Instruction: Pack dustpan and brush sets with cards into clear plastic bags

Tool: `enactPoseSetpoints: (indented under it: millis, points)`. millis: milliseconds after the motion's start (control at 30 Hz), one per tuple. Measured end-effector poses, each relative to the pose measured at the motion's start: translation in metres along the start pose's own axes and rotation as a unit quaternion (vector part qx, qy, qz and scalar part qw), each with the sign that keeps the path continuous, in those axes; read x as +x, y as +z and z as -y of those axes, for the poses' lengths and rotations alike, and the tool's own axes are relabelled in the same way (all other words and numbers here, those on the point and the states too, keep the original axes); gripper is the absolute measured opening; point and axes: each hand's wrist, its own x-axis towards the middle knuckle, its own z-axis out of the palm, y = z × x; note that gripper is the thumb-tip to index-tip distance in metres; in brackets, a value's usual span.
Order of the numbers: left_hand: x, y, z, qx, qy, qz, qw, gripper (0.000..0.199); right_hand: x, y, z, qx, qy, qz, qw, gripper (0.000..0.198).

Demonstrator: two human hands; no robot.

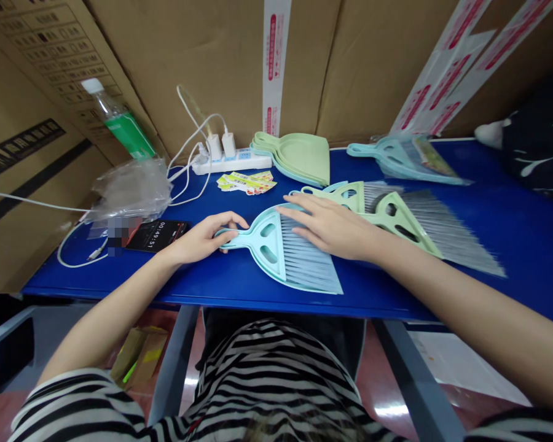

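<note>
A light blue hand brush (273, 244) with grey bristles lies on a matching light blue dustpan (263, 277) near the table's front edge. My left hand (207, 236) pinches their stacked handles between thumb and fingers. Over the upper part of the bristles, my right hand (329, 226) rests flat with its fingers spread. Beside and partly beneath my right wrist lie a green brush (408, 226) and a second green brush (354, 195), both with grey bristles. A blue edge shows behind the second one, mostly hidden.
Stacked green dustpans (304, 156) stand behind, with a bagged blue dustpan set (410, 159) at the back right. Paper labels (246, 182), a power strip (239, 161) with cables, a phone (159, 235), clear plastic bags (131, 187) and a bottle (124, 126) occupy the left side.
</note>
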Motion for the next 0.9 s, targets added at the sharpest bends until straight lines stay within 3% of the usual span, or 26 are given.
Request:
enactPoseSetpoints:
  millis: [233, 700, 900]
  points:
    - [-0.001, -0.001, 0.001, 0.013, -0.001, -0.005, 1.0, 0.022, -0.005, 0.004, -0.017, -0.049, 0.051, -0.005, 0.997, 0.058]
    - [-0.003, -0.003, 0.001, 0.231, 0.035, -0.068, 0.97, 0.032, -0.006, 0.002, -0.025, -0.058, 0.084, -0.01, 0.995, 0.055]
    - [-0.004, -0.002, 0.001, 0.275, 0.04, -0.074, 0.958, 0.032, -0.006, -0.001, -0.02, -0.079, 0.096, -0.005, 0.992, 0.053]
